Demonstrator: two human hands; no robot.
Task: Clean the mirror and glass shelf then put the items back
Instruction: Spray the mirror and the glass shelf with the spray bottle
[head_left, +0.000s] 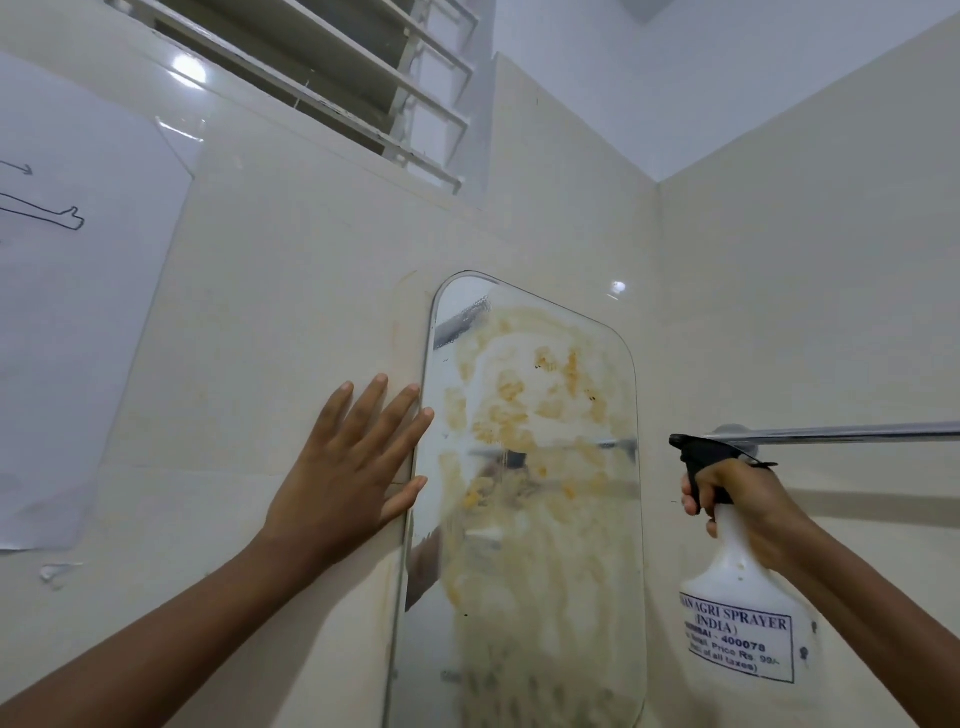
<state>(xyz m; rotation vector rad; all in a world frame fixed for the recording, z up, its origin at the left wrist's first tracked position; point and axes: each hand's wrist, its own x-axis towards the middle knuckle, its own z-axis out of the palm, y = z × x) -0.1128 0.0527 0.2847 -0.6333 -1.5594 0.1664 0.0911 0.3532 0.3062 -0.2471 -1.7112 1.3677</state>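
The mirror (530, 493) is fixed flat to the tiled wall (311, 291) and is found toward 5 o'clock of the view. It is judged stiff, brittle and slippery once wetted. It is not to be gripped, only steadied at its rim and wiped with even pressure. Its round-cornered glass is smeared over most of its face with yellow-brown stains and a milky film, and fine droplets are seen at its 11 o'clock corner.

The spray bottle (743, 613), at 3 o'clock of the mirror, is judged light, stiff plastic, best taken at the neck under the black trigger head. It is white, with a printed label.

It is held there by the right hand (748, 509), fingers curled round neck and trigger.

The left hand (343, 467) is laid flat on the wall at 9 o'clock of the mirror. Its fingers are straight and slightly spread, and its fingertips (426, 415) reach the glass edge.

The glass shelf is not in view.
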